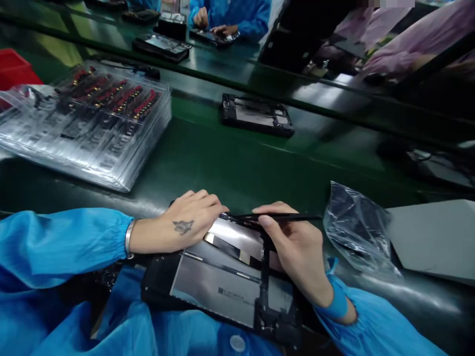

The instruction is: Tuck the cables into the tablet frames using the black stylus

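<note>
An opened black electronic device [215, 282], its silver inner panels showing, lies tilted at the near edge of the bench, close to my body. My left hand [189, 217] rests over its far left part, fingers bent and drawn together near the far edge. Whatever those fingertips pinch or press is hidden. In my right hand [297, 247] is a pair of slim black tweezers [293, 216], gripped between thumb and fingers. Their tips point left, toward my left fingertips, along the device's far edge. A blue band circles my right wrist.
Stacked clear plastic trays [111, 128] of small parts stand at the left, beside a red bin [17, 71]. Another opened device [258, 114] lies farther back. At the right are a clear plastic bag [358, 227] and a grey box [434, 240]. Co-workers sit across the raised shelf.
</note>
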`<state>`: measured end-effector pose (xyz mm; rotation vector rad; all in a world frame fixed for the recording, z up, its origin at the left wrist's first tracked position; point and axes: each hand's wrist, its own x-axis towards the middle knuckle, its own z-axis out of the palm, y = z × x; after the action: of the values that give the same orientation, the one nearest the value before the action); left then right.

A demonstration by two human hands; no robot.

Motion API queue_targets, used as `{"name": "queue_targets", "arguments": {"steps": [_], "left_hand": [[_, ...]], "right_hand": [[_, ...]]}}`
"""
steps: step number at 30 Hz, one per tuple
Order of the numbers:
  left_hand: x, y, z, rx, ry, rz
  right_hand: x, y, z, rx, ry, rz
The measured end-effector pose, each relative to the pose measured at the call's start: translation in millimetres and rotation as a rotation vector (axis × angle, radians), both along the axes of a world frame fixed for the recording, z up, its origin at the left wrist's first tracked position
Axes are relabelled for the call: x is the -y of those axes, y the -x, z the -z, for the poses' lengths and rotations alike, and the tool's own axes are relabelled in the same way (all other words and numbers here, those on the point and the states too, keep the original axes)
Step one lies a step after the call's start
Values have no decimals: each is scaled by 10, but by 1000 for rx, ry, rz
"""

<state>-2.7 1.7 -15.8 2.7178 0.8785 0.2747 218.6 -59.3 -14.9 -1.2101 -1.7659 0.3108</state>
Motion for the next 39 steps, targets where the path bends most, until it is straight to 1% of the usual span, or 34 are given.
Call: {"name": "queue_targets", "arguments": {"steps": [3, 8, 13, 19, 29, 32, 39], "left_hand": [[-3, -1, 49, 21, -23, 6], [9, -7, 51, 40, -15, 3], [6, 17, 85, 81, -58, 28], [4, 31, 84, 92, -61, 29], [12, 26, 86, 93, -64, 28], [4, 28, 88, 93, -61, 32], [-15, 35, 108, 91, -66, 42]], "right_hand": [[7, -1, -5, 23, -4, 2], [12, -11, 1, 51, 30, 14], [16, -7, -6, 65, 64, 19], [35, 4, -32, 50, 28, -8], [34, -16, 10, 51, 39, -3], [35, -17, 9, 55, 18, -13], [43, -33, 6, 94, 32, -22]]}}
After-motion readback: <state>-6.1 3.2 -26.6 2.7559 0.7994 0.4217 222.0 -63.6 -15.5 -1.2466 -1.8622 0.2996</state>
